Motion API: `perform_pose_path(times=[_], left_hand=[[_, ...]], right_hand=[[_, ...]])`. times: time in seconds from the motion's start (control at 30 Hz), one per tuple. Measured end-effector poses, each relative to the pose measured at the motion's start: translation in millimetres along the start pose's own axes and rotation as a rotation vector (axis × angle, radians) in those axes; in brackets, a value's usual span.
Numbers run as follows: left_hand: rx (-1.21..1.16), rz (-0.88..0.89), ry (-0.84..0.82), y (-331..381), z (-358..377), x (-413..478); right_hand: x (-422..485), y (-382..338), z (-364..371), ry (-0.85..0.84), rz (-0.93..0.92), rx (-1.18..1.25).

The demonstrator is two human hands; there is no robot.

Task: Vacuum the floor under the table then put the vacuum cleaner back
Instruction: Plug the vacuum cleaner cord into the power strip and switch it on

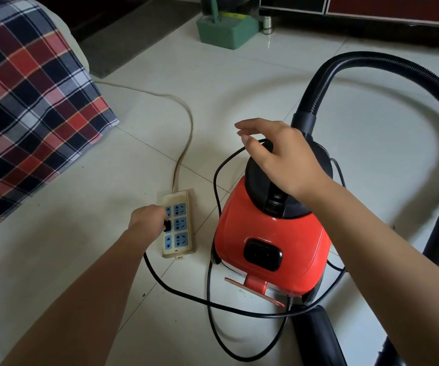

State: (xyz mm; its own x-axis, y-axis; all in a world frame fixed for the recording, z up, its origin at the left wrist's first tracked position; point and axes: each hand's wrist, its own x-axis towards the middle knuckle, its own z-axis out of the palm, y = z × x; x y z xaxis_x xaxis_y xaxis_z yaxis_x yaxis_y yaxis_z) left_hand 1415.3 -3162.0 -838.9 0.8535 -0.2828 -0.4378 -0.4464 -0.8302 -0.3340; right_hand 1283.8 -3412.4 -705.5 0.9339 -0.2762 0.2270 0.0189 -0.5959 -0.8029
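Pinching the black plug [167, 225] between curled fingertips, the left hand [147, 216] sits at the middle socket row of the beige power strip [180, 240], lower centre of the frame. The prongs are hidden, so I cannot tell whether the plug is fully seated.

The strip's long axis runs up and down the frame. The plug meets it from its left side, so any pull or push goes across the strip, not along it. From the plug the black cord [214, 186] runs in loose loops over the tiled floor [239, 75], crossing itself below the red vacuum cleaner [271, 233], which stands just right of the strip and apart from it.

The right hand [279, 157] hangs over the vacuum's black top, fingers spread and loosely bent, gripping nothing I can make out. A loop of cord rises to its thumb, possibly touching. That hand is nearer the machine, and the left is nearer the socket.

The black hose [371, 58] arcs from the vacuum's top round the right edge of the frame. Open tile lies above the strip. A plaid cloth [28, 101] crowds the upper left, and the strip's pale lead [190, 122] trails toward it. The cord loops look the likeliest snag once the vacuum is moved.
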Motion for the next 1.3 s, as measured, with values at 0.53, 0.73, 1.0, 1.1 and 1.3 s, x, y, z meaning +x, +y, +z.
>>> perform_pose_path(times=[0.53,0.73,1.0,1.1,1.3], left_hand=[[0.070,0.004,0.066,7,16,2],[0.056,-0.011,0.056,10,13,1],[0.047,-0.026,0.006,15,3,-6],[-0.305,-0.063,0.108,16,-16,-18],[-1.615,-0.030,0.460,38,-83,-78]], right_hand=[[2,15,-8,0.014,-0.063,-0.063],[4,18,-10,0.016,-0.063,-0.065],[-5,16,-19,0.024,-0.048,-0.058],[-14,16,-25,0.018,-0.049,-0.048],[-32,7,-58,0.008,-0.008,0.097]])
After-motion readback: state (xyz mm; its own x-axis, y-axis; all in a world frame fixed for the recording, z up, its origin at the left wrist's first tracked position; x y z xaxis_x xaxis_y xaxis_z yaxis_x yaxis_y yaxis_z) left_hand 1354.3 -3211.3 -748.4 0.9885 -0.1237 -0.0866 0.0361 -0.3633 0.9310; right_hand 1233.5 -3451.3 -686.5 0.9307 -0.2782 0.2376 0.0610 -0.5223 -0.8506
